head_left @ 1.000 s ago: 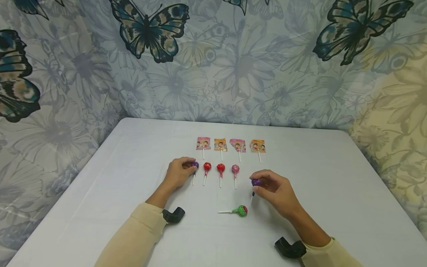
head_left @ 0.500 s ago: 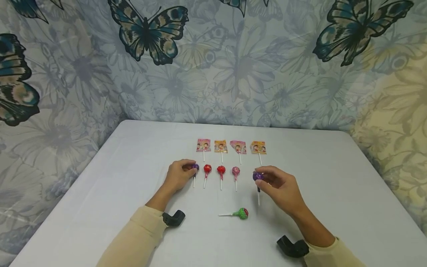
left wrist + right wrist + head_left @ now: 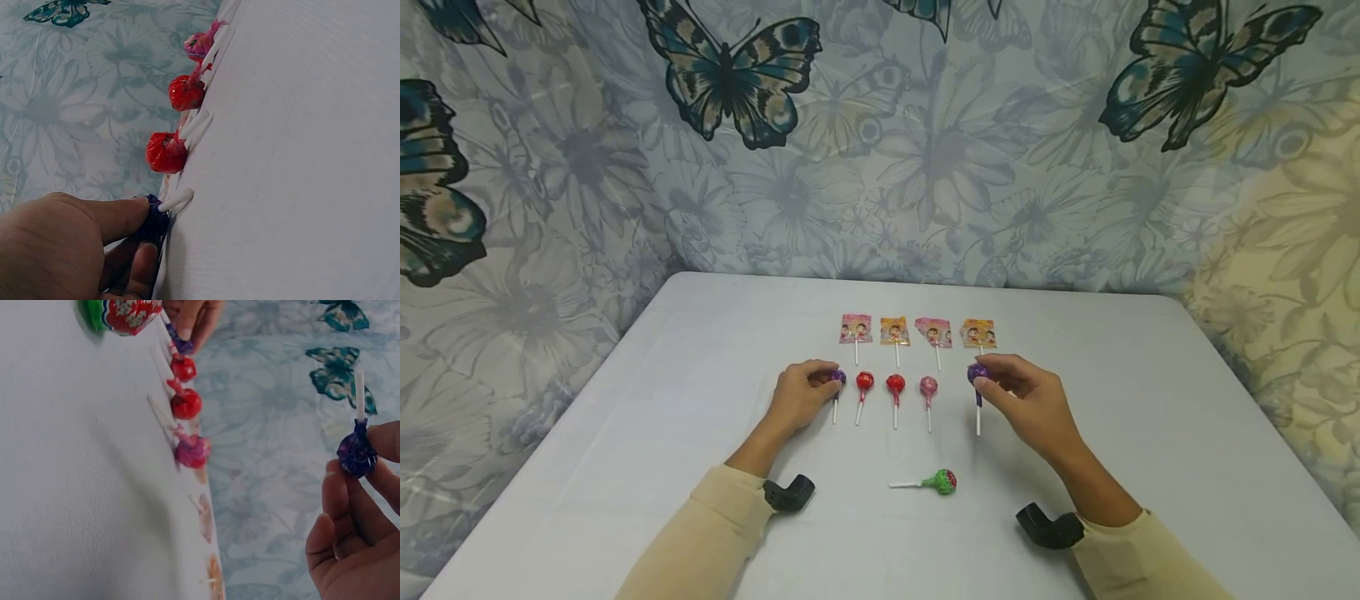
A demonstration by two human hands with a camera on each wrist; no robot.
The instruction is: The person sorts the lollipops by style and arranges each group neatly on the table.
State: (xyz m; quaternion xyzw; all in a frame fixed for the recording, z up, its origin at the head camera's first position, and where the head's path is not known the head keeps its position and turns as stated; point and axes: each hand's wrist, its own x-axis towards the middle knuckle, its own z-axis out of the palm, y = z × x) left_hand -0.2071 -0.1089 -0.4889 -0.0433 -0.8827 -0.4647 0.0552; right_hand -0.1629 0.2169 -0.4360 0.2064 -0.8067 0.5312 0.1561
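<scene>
My left hand (image 3: 799,395) pinches the head of a purple lollipop (image 3: 156,219) at the left end of a row, its white stick pointing toward me. Beside it in that row lie two red lollipops (image 3: 865,382) and a pink lollipop (image 3: 928,387). To the right of the pink one, my right hand (image 3: 1028,402) holds a second purple lollipop (image 3: 357,455) by its wrapped head between thumb and fingers. In the right wrist view this lollipop is raised off the table, its stick free of the fingers.
Behind the row lie several flat lollipops in pink and orange wrappers (image 3: 895,331). A green lollipop (image 3: 943,481) lies sideways nearer to me on the white table (image 3: 647,433). Patterned cloth (image 3: 925,167) with butterflies hangs behind the table.
My right hand has moved away from me and slightly right with its purple lollipop, whose stick has straightened. My left hand has stayed on its purple lollipop.
</scene>
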